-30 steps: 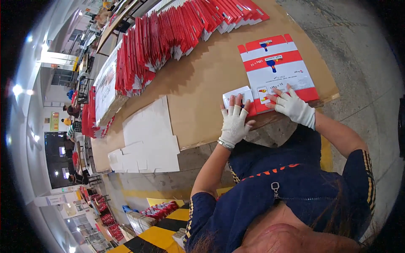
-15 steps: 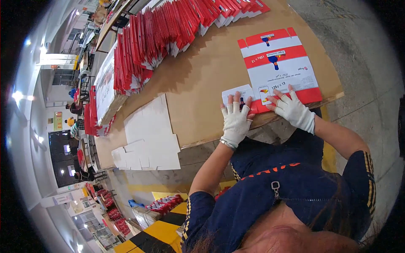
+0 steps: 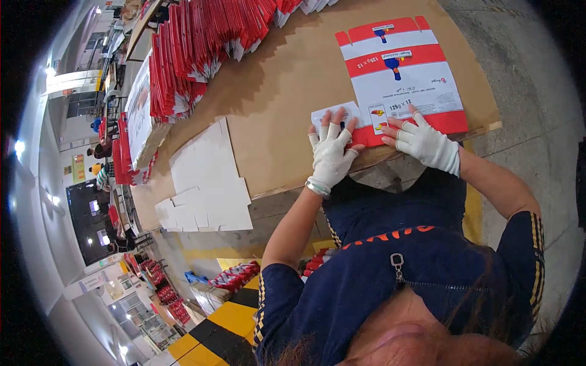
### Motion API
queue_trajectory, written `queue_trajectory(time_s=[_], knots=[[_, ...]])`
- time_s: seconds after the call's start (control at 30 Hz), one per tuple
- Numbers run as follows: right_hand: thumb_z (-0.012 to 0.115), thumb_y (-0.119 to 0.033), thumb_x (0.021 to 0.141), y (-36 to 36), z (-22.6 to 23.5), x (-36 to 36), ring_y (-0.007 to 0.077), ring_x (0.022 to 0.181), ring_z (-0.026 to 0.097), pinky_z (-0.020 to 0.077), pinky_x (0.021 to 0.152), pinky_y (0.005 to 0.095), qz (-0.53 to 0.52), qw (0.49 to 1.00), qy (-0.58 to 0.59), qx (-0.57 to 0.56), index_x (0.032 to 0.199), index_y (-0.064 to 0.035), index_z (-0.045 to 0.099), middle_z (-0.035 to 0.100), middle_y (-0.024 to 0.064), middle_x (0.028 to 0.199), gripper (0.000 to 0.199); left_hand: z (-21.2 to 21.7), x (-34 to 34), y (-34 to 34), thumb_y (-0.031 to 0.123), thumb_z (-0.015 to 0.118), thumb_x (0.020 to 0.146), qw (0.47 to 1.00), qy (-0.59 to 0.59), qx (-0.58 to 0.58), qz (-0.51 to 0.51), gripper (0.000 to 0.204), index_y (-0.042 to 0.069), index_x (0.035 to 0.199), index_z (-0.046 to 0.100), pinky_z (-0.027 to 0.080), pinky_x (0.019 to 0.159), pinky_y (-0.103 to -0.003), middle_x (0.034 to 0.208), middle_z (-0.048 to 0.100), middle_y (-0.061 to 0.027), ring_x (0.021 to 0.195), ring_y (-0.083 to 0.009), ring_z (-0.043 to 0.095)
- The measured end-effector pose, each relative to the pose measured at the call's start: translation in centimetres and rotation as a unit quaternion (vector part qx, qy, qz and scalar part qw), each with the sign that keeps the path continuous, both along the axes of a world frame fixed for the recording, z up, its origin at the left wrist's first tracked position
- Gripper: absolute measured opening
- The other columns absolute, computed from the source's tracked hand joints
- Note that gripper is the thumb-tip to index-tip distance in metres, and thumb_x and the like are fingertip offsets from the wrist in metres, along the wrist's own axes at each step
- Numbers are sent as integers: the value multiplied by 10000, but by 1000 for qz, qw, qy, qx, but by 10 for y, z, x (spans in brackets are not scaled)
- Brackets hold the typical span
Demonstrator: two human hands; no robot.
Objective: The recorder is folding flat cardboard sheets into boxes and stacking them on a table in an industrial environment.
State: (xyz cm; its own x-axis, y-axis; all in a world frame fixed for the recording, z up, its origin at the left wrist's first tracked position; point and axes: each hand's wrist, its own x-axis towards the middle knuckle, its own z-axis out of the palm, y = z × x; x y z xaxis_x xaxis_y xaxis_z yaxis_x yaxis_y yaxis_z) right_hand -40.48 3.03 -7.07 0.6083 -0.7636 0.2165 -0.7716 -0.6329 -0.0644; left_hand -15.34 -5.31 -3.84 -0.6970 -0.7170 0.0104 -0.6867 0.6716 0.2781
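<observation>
A flat red and white printed carton [image 3: 406,85] lies on the brown table near its front edge. My left hand [image 3: 331,149], in a white fingerless glove, rests with fingers spread over the white flap at the carton's left side and covers part of it. My right hand [image 3: 423,139], gloved the same way, lies flat on the carton's near red band, fingers apart. Both hands press on the card and neither grips anything.
Plain white card blanks [image 3: 210,183] lie left of my hands at the table's edge. A long row of folded red cartons [image 3: 210,43] stands at the back left, beside a white stack [image 3: 143,116]. The brown table top [image 3: 274,110] lies between them.
My left hand has slid slightly left along with the flap under it. The carton's printed side stays up; the whole view has shifted a little.
</observation>
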Motion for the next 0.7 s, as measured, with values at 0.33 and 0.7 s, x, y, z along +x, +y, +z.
queue_trajectory(time_s=[0.33,0.7], knots=[[572,-80,752,35,46,10,266,1106,555,379,986,481,-88,981,-175,-14,1080,-43,601,611,111,1126,332,-9,-37,-57,329,732,727,984,108,25,143,781,41,1366,388,180,1090,-509,1430,329,-224,1357,-376,245],[500,-23,845,84,54,-121,118,604,563,477,509,294,-575,666,-441,176,1079,-2,543,572,41,761,239,28,-41,29,112,624,847,922,260,287,-8,623,3,1396,352,278,1085,-384,1435,362,-208,1356,-309,315]])
